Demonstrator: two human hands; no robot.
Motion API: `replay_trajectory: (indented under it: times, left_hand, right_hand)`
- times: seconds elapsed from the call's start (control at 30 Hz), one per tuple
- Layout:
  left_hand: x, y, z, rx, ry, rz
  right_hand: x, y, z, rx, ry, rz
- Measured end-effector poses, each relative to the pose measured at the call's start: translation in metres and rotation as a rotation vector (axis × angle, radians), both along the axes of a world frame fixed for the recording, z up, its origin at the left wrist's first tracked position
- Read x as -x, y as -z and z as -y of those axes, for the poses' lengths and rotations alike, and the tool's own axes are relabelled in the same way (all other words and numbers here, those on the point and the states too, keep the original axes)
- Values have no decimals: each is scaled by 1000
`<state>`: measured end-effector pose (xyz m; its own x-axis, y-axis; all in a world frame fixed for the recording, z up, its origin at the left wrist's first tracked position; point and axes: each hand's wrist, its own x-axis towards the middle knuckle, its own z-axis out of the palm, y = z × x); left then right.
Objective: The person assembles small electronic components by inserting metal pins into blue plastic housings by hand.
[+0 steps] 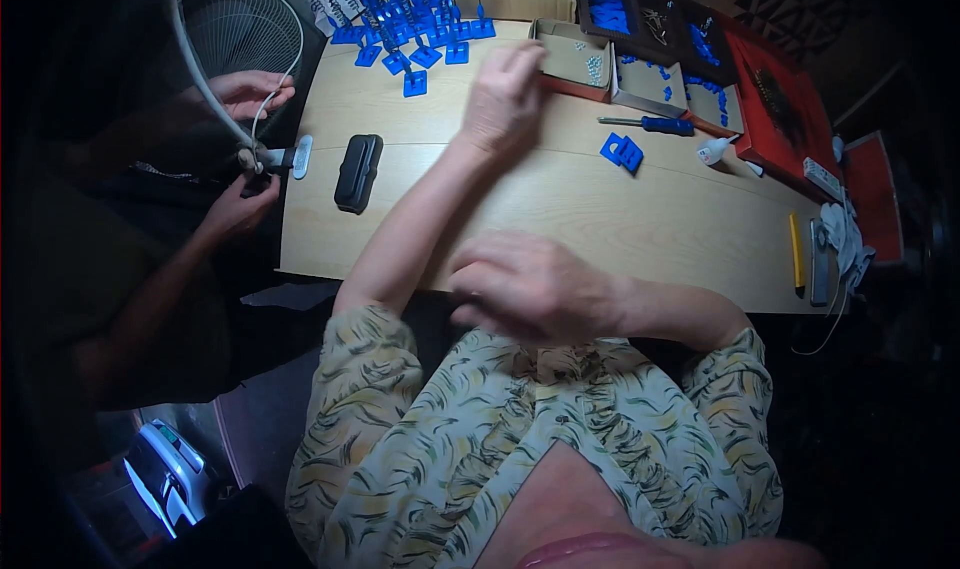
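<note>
My left hand (503,99) reaches over the table to the near left corner of a small cardboard box (570,86) with tiny silvery parts in it. Its fingers are curled; what they hold, if anything, is hidden. Close to my chest, by the table's front edge, my right hand (535,287) is bent inward and blurred by motion, so its grip is unclear. Two flat blue plastic pieces (623,154) lie together on the table, right of my left hand. A screwdriver with a blue handle (667,126) rests behind them.
Blue-based spring assemblies (415,79) stand at the back left. Small boxes of blue parts (650,87) and a dark divided tray (655,24) line the back right. A black case (358,174), white bottle (713,151) and yellow cutter (797,252) lie around. Another person's hands (245,204) hold a cable at left.
</note>
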<state>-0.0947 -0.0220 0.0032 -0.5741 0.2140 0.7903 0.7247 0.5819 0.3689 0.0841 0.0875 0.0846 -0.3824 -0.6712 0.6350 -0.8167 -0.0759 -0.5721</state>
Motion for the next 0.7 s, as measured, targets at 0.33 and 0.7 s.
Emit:
replay_trajectory:
  times: [0.33, 0.7]
  left_hand:
    - [73, 23, 14, -28, 5, 261]
    - [84, 34, 31, 42, -96, 184]
  right_hand:
    - [23, 77, -44, -118, 307, 163]
    - [30, 89, -45, -124, 298, 300]
